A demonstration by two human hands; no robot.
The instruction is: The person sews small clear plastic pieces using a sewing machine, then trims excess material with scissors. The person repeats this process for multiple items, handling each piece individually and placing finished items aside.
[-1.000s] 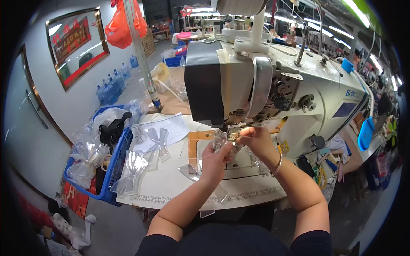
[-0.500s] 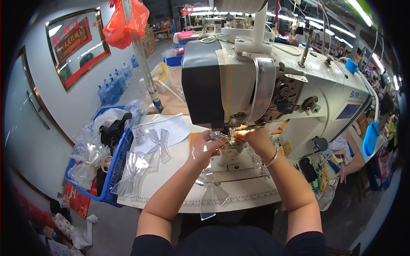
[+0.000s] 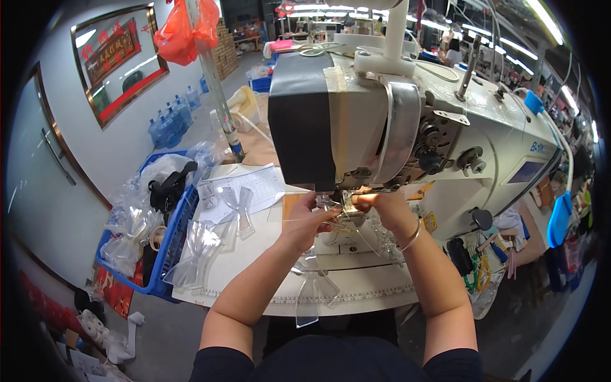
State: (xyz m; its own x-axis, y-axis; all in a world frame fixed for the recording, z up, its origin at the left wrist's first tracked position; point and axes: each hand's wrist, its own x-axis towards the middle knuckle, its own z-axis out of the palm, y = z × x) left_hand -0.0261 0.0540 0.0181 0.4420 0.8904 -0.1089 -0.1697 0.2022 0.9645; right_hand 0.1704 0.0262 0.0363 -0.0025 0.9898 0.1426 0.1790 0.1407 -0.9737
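Observation:
An industrial sewing machine (image 3: 369, 114) stands before me, and both hands work under its head. My left hand (image 3: 304, 223) is closed, thumb and fingers pinching a clear plastic piece (image 3: 330, 205) beside the needle area. On the other side of the needle, my right hand (image 3: 389, 209) has its fingers curled in, hidden partly by the machine; it seems to grip the same clear plastic. A clear plastic bow (image 3: 316, 294) lies at the table's front edge below my left hand. More clear bows (image 3: 237, 209) rest on the left of the table.
A blue basket (image 3: 167, 254) with clear bags and black straps borders the table's left side. A printed sheet (image 3: 261, 191) lies on the white tabletop (image 3: 254, 280). Right of the machine sit scissors and tools (image 3: 484, 270). A metal pole (image 3: 219, 95) rises behind.
My head view has shifted slightly. Both hands stay at the needle area, and a thin clear strip now sticks out below and beside them.

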